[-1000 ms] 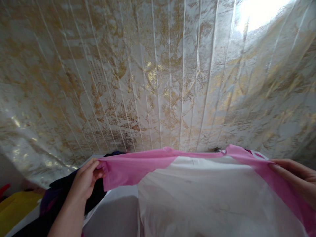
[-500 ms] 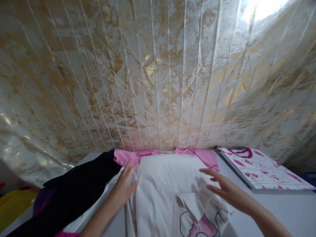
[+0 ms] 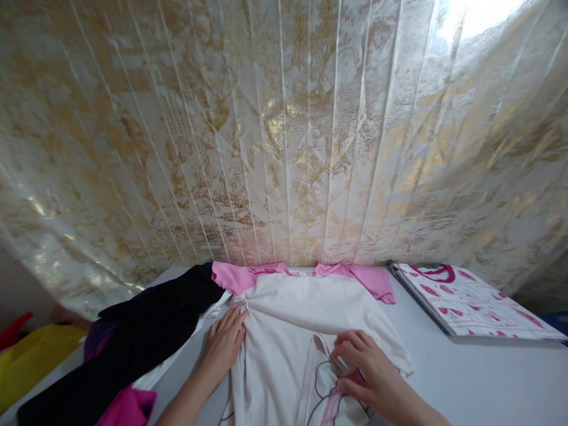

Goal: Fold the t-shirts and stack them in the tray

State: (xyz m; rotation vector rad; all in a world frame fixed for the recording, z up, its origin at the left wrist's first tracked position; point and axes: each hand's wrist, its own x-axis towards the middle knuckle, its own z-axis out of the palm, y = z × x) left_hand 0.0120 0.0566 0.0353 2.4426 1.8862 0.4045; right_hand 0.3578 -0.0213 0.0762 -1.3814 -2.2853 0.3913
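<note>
A white T-shirt with pink sleeves [image 3: 306, 307] lies spread on the pale table [image 3: 488, 378], collar toward the curtain. My left hand [image 3: 224, 343] rests flat on the shirt's left side, fingers stretched out. Over a folded-over flap near the shirt's printed front, my right hand [image 3: 368, 370] curls its fingers, pinching the fabric edge.
A dark garment [image 3: 146, 331] lies to the left over white and pink cloth [image 3: 126, 408]. A flat white packet with red print [image 3: 470, 302] sits at the right. A gold-and-cream curtain [image 3: 284, 130] hangs behind the table. Yellow and red items [image 3: 31, 355] are at far left.
The shirt was held up by both sleeves, then laid flat on the table. My left hand now presses its left side and my right hand has dropped onto the folded flap.
</note>
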